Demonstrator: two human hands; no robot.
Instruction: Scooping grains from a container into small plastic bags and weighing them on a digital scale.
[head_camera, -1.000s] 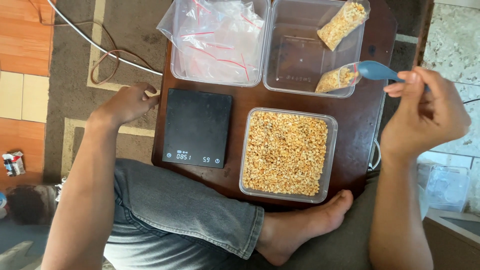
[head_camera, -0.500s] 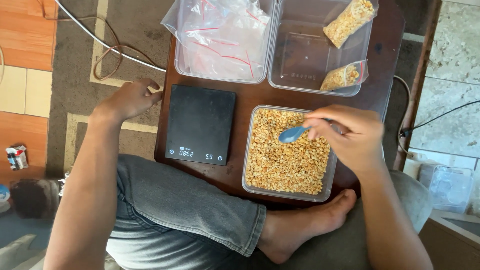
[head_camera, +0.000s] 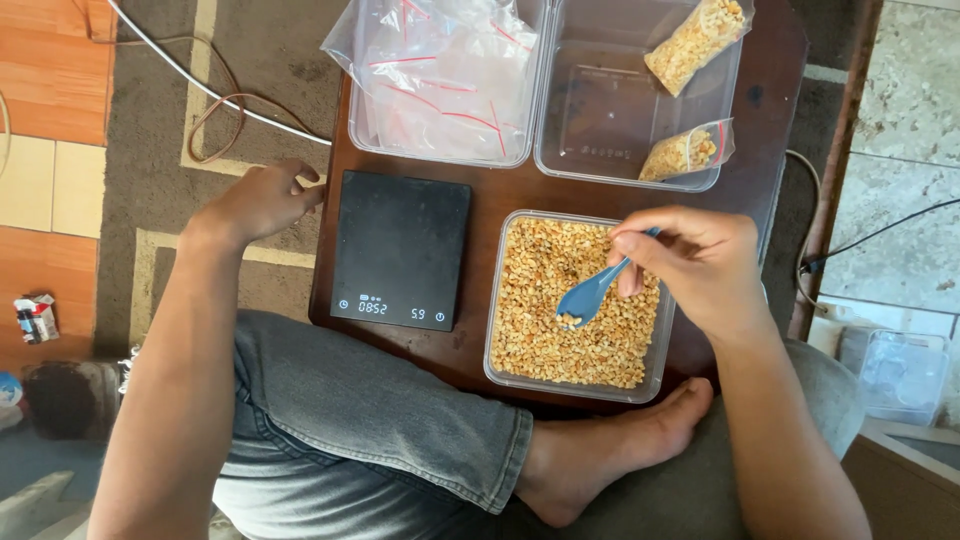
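- The left hand (head_camera: 262, 200) rests at the left edge of the dark wooden worktop (head_camera: 500, 195), fingers loosely curled and holding nothing — it only touches the worktop's edge, just beside the black digital scale (head_camera: 402, 248).
- The scale lies flat with nothing on its platform, its display lit along the near side.
- Behind it, a clear tub (head_camera: 360, 135) holds empty zip bags (head_camera: 440, 70); they look feather-light, slippery and limp.
- The clear tray of chopped nuts (head_camera: 545, 345) sits right of the scale. The pieces are loose, dry and light, likely to spill or roll, so they are better scooped than pinched.
- The blue plastic spoon (head_camera: 588, 295) looks stiff and light; its bowl dips into the nuts.
- The right hand (head_camera: 700, 265) pinches the spoon's handle, fingers closed round it — thumb and forefinger do the gripping.
- Further back, a second clear tub (head_camera: 600, 165) holds two filled bags (head_camera: 695, 40), soft and shifting.
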